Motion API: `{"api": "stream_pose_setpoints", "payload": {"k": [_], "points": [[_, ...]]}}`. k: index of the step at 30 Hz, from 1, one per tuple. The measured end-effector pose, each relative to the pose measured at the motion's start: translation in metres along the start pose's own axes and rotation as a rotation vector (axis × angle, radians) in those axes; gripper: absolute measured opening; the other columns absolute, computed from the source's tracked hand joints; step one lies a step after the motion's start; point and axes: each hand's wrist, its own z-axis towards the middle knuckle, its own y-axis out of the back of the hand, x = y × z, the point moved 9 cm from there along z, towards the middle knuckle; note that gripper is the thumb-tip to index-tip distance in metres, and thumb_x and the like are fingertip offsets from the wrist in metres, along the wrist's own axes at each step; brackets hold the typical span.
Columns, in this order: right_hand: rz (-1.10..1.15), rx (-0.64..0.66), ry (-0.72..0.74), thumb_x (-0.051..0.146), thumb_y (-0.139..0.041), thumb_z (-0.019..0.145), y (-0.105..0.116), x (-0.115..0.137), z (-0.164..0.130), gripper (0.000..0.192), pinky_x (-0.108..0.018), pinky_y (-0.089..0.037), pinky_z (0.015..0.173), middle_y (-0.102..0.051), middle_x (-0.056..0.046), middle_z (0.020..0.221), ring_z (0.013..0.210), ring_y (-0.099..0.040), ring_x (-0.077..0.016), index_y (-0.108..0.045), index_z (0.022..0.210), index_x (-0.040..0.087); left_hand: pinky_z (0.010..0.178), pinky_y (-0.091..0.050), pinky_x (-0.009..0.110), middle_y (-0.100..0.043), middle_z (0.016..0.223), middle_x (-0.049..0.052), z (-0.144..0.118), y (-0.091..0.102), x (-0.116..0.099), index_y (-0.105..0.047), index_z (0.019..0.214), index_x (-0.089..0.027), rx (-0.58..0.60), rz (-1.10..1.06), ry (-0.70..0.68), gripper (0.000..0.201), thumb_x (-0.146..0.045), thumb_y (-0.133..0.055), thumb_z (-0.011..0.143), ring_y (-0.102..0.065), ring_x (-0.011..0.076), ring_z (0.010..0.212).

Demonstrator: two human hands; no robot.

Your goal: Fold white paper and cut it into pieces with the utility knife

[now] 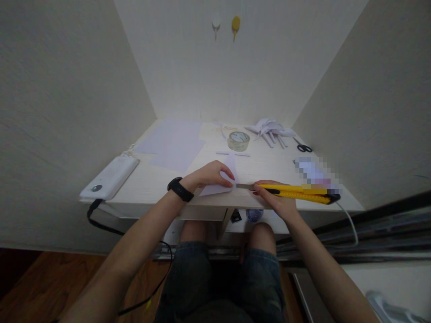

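Observation:
My left hand (215, 172), with a black watch on its wrist, is bent over a piece of white folded paper (215, 190) near the desk's front edge. Its thumb and forefinger close on the paper's right side. In my right hand (281, 204) is a yellow utility knife (292, 192), gripped near the front of its handle. The knife's blade (245, 186) is out and points left, its tip at the paper's edge beside my left fingertips. Whether the tip touches the paper I cannot tell.
On the white desk (161, 179) are paper sheets (175, 139), a tape roll (239, 141), a thin paper strip (233, 154), a paper pinwheel bundle (269, 130) and scissors (304, 147). A white device (111, 179) lies left, a blurred-out phone (314, 172) with a cable right. Walls enclose three sides.

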Motion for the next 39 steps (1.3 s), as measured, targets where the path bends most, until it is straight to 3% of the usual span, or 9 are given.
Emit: {"api": "stream_pose_setpoints", "payload": {"k": [6,11,17,20,26,32,39], "points": [[-0.002,-0.011,0.018,0.048,-0.071,0.082,-0.001,0.009,0.000,0.026,-0.039,-0.060,0.085,-0.078,-0.005,0.088,0.083,-0.074,-0.0249,-0.078,0.086,0.023,0.084,-0.045,0.029,-0.077,0.090,0.002,0.003,0.003,-0.005,-0.081,0.094,-0.021,0.015,0.115,-0.008,0.026,-0.027,-0.079,0.068,-0.067,0.0199,0.086],[-0.017,0.191,0.083,0.045,-0.073,0.081,-0.004,0.025,0.009,0.023,-0.034,-0.061,0.076,-0.080,-0.005,0.091,0.081,-0.074,-0.0240,-0.080,0.086,0.024,0.083,-0.045,0.027,-0.077,0.095,0.002,0.017,0.005,-0.009,-0.080,0.099,-0.021,0.060,0.183,-0.064,0.031,-0.023,-0.079,0.068,-0.067,0.0202,0.089],[0.033,0.357,0.111,0.044,-0.076,0.079,-0.007,0.028,0.017,0.023,-0.033,-0.061,0.078,-0.080,-0.004,0.095,0.085,-0.075,-0.0238,-0.081,0.092,0.025,0.089,-0.043,0.025,-0.077,0.100,0.001,0.036,-0.004,-0.017,-0.079,0.103,-0.022,0.215,0.169,-0.187,0.034,-0.020,-0.077,0.068,-0.066,0.0192,0.095],[0.046,0.306,0.077,0.045,-0.076,0.080,-0.006,0.024,0.019,0.023,-0.034,-0.061,0.080,-0.080,-0.004,0.094,0.085,-0.074,-0.0237,-0.081,0.090,0.025,0.089,-0.043,0.026,-0.077,0.104,0.003,0.039,-0.005,-0.015,-0.078,0.106,-0.020,0.236,0.179,-0.172,0.038,-0.023,-0.078,0.068,-0.066,0.0205,0.098],[0.072,0.146,0.040,0.047,-0.078,0.078,0.001,0.014,0.013,0.025,-0.038,-0.061,0.083,-0.079,-0.006,0.090,0.084,-0.074,-0.0248,-0.080,0.087,0.024,0.088,-0.044,0.029,-0.076,0.105,0.006,0.028,0.000,-0.007,-0.077,0.108,-0.018,0.161,0.210,-0.089,0.039,-0.030,-0.078,0.070,-0.066,0.0223,0.096],[0.316,-0.106,-0.093,0.052,-0.080,0.074,0.016,-0.012,0.009,0.035,-0.045,-0.064,0.078,-0.078,-0.006,0.091,0.077,-0.074,-0.0255,-0.077,0.091,0.021,0.093,-0.045,0.032,-0.077,0.103,0.005,0.006,0.003,-0.005,-0.078,0.101,-0.020,0.038,0.056,-0.047,0.034,-0.029,-0.080,0.068,-0.068,0.0227,0.099],[0.307,-0.176,-0.179,0.055,-0.081,0.071,0.011,-0.021,0.003,0.042,-0.046,-0.064,0.080,-0.078,-0.007,0.085,0.075,-0.075,-0.0260,-0.076,0.092,0.019,0.099,-0.046,0.035,-0.076,0.113,0.006,-0.011,0.001,-0.002,-0.077,0.108,-0.019,-0.105,-0.154,0.020,0.037,-0.029,-0.077,0.073,-0.068,0.0228,0.105]]}}
